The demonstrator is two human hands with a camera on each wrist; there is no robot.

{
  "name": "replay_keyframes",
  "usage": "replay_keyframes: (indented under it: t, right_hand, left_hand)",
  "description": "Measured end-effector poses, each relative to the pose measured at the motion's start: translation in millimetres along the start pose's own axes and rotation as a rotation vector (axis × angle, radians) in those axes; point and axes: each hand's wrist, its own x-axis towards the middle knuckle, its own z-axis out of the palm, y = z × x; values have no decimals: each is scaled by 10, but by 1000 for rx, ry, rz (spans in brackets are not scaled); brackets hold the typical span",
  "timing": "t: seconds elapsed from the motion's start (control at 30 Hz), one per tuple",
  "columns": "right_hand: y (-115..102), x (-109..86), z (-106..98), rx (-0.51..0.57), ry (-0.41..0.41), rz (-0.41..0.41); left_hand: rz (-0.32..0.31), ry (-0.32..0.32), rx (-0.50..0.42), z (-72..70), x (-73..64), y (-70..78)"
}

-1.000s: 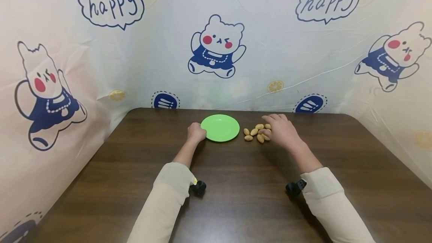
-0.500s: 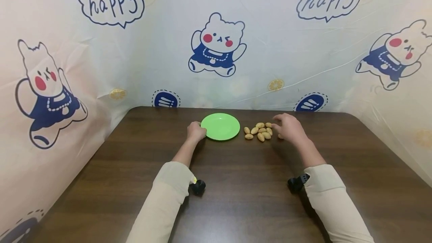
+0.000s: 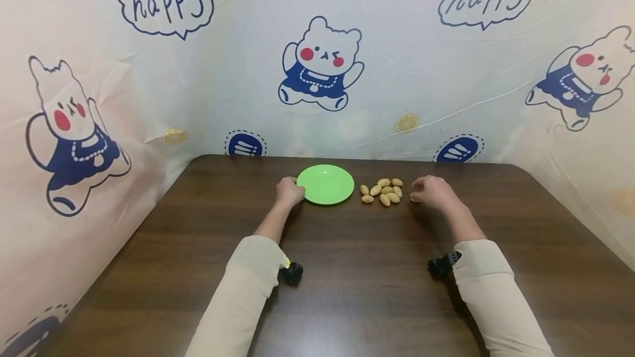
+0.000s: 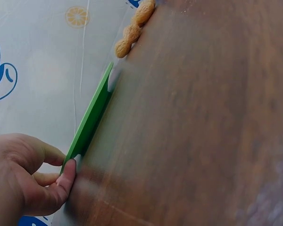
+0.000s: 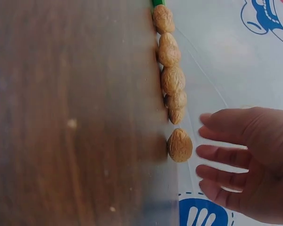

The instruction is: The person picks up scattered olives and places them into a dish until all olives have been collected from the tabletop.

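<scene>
A round green plate [image 3: 325, 184] lies on the table's far part, its left rim pinched by my left hand [image 3: 289, 192]. The left wrist view shows the thumb [image 4: 67, 180] on one side of the plate rim [image 4: 87, 125] and fingers on the other. To the plate's right is a loose cluster of tan, wrinkled oval nuts [image 3: 387, 190], apparently in their shells. One separate nut [image 5: 180, 145] sits right of the cluster, mostly covered by my right hand [image 3: 435, 192] in the head view. In the right wrist view that hand [image 5: 254, 162] has its fingers spread and slightly bent beside this nut, a small gap between them.
The brown wooden table [image 3: 337, 274] reaches a pale cloth backdrop [image 3: 397, 70] with printed bears. Small black cameras [image 3: 292, 273] are worn at both cream sleeves [image 3: 248, 285]. The table's far edge lies just behind the plate and nuts.
My right hand has moved right from above the nut cluster to the lone nut and come down around it. The left hand stays on the plate rim, and the plate has not moved.
</scene>
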Motion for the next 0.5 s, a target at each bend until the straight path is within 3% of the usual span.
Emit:
replay_keyframes:
  t: [0.17,0.5]
  right_hand:
    - [32,-9,2,-18,-67,34]
    - [67,8,-8,-22,-52,11]
  left_hand:
    - [-4,2,-5,-12,-29,25]
    - [3,11,3,-14,-40,38]
